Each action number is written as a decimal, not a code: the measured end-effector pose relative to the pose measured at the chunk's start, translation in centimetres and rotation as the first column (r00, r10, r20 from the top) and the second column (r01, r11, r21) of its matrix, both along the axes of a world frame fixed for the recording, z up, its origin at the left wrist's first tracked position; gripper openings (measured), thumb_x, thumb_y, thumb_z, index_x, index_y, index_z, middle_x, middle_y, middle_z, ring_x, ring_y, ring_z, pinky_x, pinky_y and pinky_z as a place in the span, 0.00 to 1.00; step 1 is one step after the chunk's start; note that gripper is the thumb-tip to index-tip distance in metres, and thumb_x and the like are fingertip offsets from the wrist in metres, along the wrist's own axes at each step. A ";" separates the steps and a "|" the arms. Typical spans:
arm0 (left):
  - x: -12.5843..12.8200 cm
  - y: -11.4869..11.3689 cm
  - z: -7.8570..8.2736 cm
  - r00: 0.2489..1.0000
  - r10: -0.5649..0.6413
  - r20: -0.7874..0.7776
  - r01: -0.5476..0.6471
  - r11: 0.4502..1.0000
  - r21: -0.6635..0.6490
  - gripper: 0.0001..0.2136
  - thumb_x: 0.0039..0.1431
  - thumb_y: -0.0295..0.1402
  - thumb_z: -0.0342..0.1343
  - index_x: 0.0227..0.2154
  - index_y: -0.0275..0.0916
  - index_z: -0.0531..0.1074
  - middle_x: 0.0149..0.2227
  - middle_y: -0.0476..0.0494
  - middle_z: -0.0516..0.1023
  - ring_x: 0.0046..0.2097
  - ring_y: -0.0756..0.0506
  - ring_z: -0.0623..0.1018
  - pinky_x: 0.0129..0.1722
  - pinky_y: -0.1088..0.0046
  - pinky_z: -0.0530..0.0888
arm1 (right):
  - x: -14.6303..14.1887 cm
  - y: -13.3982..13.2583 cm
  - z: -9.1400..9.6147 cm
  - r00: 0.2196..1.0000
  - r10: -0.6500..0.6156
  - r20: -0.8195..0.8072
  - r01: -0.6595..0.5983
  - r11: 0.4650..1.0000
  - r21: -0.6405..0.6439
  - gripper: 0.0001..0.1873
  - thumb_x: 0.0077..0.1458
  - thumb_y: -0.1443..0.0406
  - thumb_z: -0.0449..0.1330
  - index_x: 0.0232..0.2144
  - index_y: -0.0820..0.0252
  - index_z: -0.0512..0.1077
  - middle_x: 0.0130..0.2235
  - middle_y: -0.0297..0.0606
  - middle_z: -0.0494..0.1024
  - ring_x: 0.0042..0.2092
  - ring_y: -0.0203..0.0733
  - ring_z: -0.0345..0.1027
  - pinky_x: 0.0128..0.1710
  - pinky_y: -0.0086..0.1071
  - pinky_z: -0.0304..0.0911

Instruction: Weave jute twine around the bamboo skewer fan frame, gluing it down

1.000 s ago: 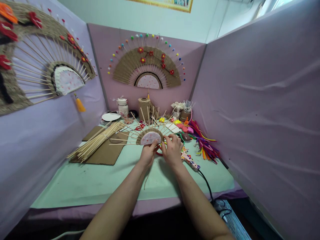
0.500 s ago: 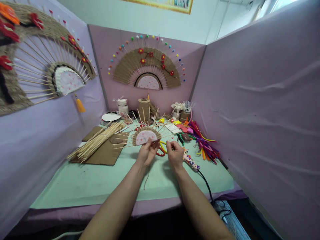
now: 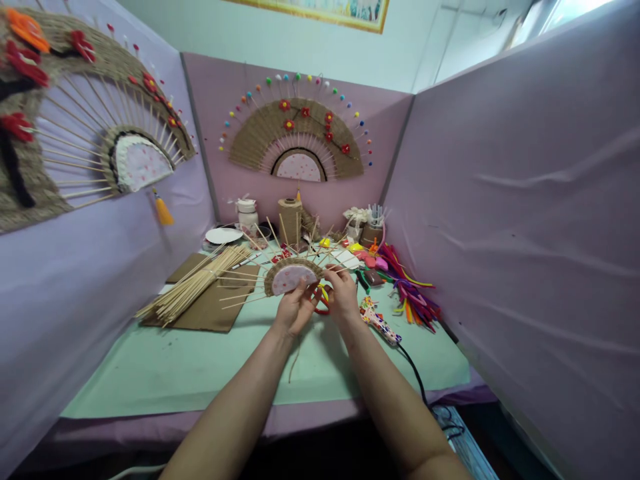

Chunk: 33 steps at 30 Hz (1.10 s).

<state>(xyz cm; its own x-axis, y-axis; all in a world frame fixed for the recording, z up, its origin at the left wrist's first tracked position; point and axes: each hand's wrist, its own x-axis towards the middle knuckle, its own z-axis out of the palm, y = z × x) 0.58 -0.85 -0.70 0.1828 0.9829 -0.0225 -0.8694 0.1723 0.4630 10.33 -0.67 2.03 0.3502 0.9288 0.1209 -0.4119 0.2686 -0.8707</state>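
My left hand [image 3: 295, 311] holds a half-round fan [image 3: 294, 278] by its lower edge, thumb on the pink-spotted white cloth centre. A band of woven twine rims the cloth, and thin wooden sticks spread out from it like rays. My right hand [image 3: 342, 293] is at the fan's right end, fingertips pinched together close to the lowest sticks; what lies between them is too small to make out. A loose strand of twine [image 3: 295, 363] hangs below my left hand. Behind the hands, partly hidden, are scissors [image 3: 324, 303] with red and yellow handles.
A bundle of wooden sticks [image 3: 197, 283] rests on cardboard [image 3: 227, 317] at left. On the right are a patterned glue gun [image 3: 383, 328] with a black cord and coloured pipe cleaners [image 3: 413, 293]. A twine spool [image 3: 290, 220] stands behind. A finished fan [image 3: 300, 137] hangs on the back panel.
My right hand has moved left and slightly up to the fan's right end, from a spot apart from it. My left hand keeps hold of the fan, which has tilted slightly.
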 end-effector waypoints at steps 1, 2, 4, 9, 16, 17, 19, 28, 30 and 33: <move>0.0 0.0 0.0 1.000 0.010 -0.005 -0.010 1.000 0.008 0.06 0.51 0.28 0.66 0.33 0.36 0.76 0.35 0.45 0.81 0.41 0.47 0.79 0.44 0.69 0.75 | -0.2 0.2 0.0 1.000 -0.009 -0.018 0.009 1.000 -0.007 0.12 0.38 0.62 0.64 0.28 0.58 0.70 0.28 0.28 0.71 0.31 0.34 0.63 0.29 0.27 0.57; 0.1 -0.1 0.0 1.000 0.018 -0.008 -0.018 1.000 0.019 0.07 0.50 0.28 0.67 0.33 0.36 0.76 0.35 0.45 0.80 0.41 0.47 0.78 0.44 0.69 0.75 | -0.4 0.3 -0.1 0.999 -0.011 -0.037 0.011 1.000 -0.011 0.11 0.38 0.62 0.64 0.28 0.58 0.70 0.27 0.28 0.71 0.31 0.34 0.63 0.29 0.26 0.57; 0.2 -0.2 0.0 0.999 0.032 -0.012 -0.031 0.999 0.045 0.08 0.49 0.28 0.67 0.33 0.36 0.76 0.36 0.45 0.80 0.41 0.48 0.78 0.45 0.68 0.75 | -0.6 0.5 -0.2 0.996 0.005 -0.084 -0.007 1.000 -0.020 0.11 0.37 0.64 0.64 0.27 0.58 0.69 0.26 0.26 0.70 0.29 0.33 0.62 0.27 0.26 0.56; 0.3 -0.3 -0.1 0.999 0.015 -0.035 -0.012 0.996 0.091 0.11 0.47 0.30 0.68 0.34 0.36 0.77 0.38 0.44 0.81 0.42 0.47 0.78 0.51 0.64 0.72 | -0.7 0.6 -0.2 0.981 0.077 -0.180 -0.078 0.997 0.001 0.11 0.35 0.66 0.62 0.24 0.57 0.64 0.23 0.24 0.68 0.26 0.32 0.60 0.26 0.27 0.57; 0.3 -0.2 -0.4 0.998 0.017 -0.068 -0.011 0.996 0.088 0.14 0.44 0.29 0.70 0.35 0.35 0.76 0.37 0.44 0.80 0.42 0.46 0.78 0.52 0.61 0.71 | -0.4 0.5 0.3 0.972 0.129 -0.197 -0.120 0.991 0.054 0.11 0.33 0.67 0.60 0.18 0.57 0.58 0.20 0.24 0.63 0.24 0.31 0.57 0.27 0.27 0.59; 0.3 -0.3 -0.4 0.997 0.012 -0.075 -0.005 0.995 0.097 0.14 0.44 0.29 0.70 0.35 0.35 0.76 0.38 0.44 0.81 0.44 0.45 0.78 0.53 0.61 0.71 | -0.3 0.5 0.3 0.971 0.128 -0.201 -0.118 0.991 0.058 0.12 0.33 0.67 0.60 0.18 0.57 0.58 0.20 0.24 0.63 0.24 0.30 0.57 0.27 0.27 0.59; 0.3 -0.4 -0.4 0.996 -0.003 -0.087 0.013 0.993 0.121 0.14 0.44 0.29 0.70 0.36 0.35 0.77 0.39 0.42 0.81 0.46 0.44 0.78 0.54 0.59 0.70 | -0.2 0.5 0.2 0.970 0.117 -0.212 -0.105 0.992 0.066 0.12 0.33 0.67 0.59 0.18 0.57 0.57 0.20 0.23 0.63 0.23 0.30 0.56 0.26 0.27 0.58; 0.5 -0.5 -0.4 0.991 0.025 -0.128 -0.006 0.989 0.148 0.14 0.44 0.29 0.70 0.36 0.34 0.77 0.40 0.41 0.80 0.46 0.44 0.77 0.56 0.60 0.69 | -0.6 0.8 0.1 0.959 0.053 -0.280 -0.037 0.998 0.059 0.13 0.32 0.67 0.57 0.20 0.56 0.54 0.18 0.20 0.59 0.21 0.28 0.54 0.24 0.25 0.56; 0.6 -0.5 -0.3 0.991 0.033 -0.128 -0.015 0.990 0.139 0.14 0.43 0.29 0.71 0.35 0.34 0.77 0.39 0.42 0.80 0.45 0.45 0.78 0.55 0.61 0.69 | -0.8 0.8 0.1 0.955 0.042 -0.293 -0.026 0.998 0.059 0.13 0.32 0.67 0.58 0.20 0.56 0.54 0.18 0.21 0.59 0.21 0.29 0.54 0.23 0.25 0.55; 0.6 -0.5 -0.1 0.993 0.034 -0.113 -0.018 0.990 0.143 0.15 0.42 0.29 0.71 0.35 0.34 0.77 0.38 0.42 0.81 0.44 0.45 0.78 0.55 0.62 0.70 | -1.0 0.7 0.1 0.955 0.045 -0.293 -0.027 0.998 0.065 0.13 0.32 0.67 0.58 0.20 0.56 0.55 0.18 0.21 0.61 0.22 0.30 0.55 0.24 0.26 0.56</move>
